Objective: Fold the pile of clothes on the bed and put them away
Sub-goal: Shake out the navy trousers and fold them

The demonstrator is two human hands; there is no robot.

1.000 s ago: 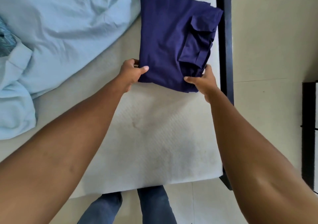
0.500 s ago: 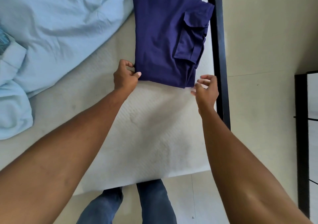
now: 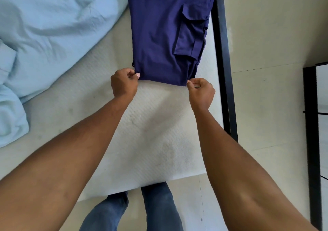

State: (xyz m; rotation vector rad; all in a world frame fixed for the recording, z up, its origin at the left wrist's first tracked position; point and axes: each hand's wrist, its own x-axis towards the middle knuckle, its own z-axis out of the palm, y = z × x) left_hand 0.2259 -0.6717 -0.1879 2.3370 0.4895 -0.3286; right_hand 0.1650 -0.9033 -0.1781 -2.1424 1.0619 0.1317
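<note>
Your left hand point(image 3: 124, 84) has its fingers curled and thumb pressed down on the near-left corner of the folded dark navy cotton cargo garment point(image 3: 158, 35). Your right hand point(image 3: 201, 92) does the same at the near-right corner, thumb and forefinger nipped together on the hem, tho the cloth inside that pinch is mostly hidden, so I read it as a grip, not a certainty. Both hands narrow, nothing else in them. The garment lies flat in a tidy rectangle on the white quilted mattress point(image 3: 145, 133), its flapped patch pocket point(image 3: 191, 30) uppermost on the right side and its right edge just beside the black metal bed rail point(image 3: 221, 53). Step in hand, imo: squaring off or starting the last fold of this one piece, i.e. folding is nearly done for it, putting away isn't. Nxt move prob. calls for lifting both corners together and carrying them away from you to the far edge, keeping tension even so the layers underneath don't slide and the thicker pocket side doesn't skew the stack. To the left, meeting the garment's far-left edge, is a rumpled pale blue fabric heap point(image 3: 53, 26); can't tell if it's bedding or more clothes to fold. Your blue jeans legs point(image 3: 159, 209) stand at the mattress's near edge.
</note>
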